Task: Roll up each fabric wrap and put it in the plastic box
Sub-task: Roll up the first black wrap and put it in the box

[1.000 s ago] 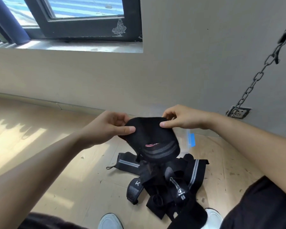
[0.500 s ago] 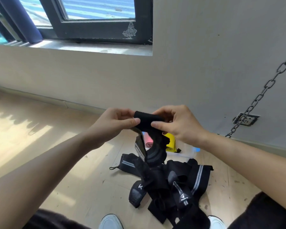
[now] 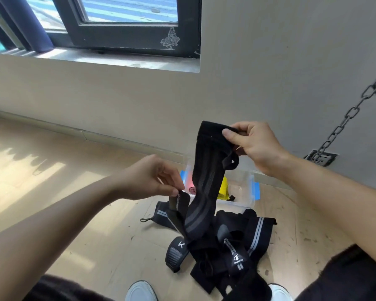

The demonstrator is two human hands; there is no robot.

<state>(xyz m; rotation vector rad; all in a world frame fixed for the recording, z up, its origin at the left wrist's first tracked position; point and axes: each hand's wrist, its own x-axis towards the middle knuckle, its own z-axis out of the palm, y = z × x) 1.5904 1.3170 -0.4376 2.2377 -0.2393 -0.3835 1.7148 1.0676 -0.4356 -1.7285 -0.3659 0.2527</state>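
Note:
A long black fabric wrap (image 3: 206,181) with grey stripes hangs unrolled in the air. My right hand (image 3: 252,146) pinches its top end, from which a thumb loop dangles. My left hand (image 3: 152,179) pinches its lower end flap, lower and to the left. The wrap sags between them down to a pile of black wraps (image 3: 221,246) on the floor. Behind it stands the clear plastic box (image 3: 245,192) with blue clips, holding a pink roll and a yellow roll.
The wooden floor (image 3: 74,213) spreads out to the left. A wall with a dark window frame (image 3: 128,38) stands behind the box. A metal chain (image 3: 345,118) hangs at the right above a wall socket. My white shoes (image 3: 141,291) are at the bottom edge.
The wrap, held bunched between both hands, has been pulled out long. My right hand rose with the top end and my left hand dropped with the lower end.

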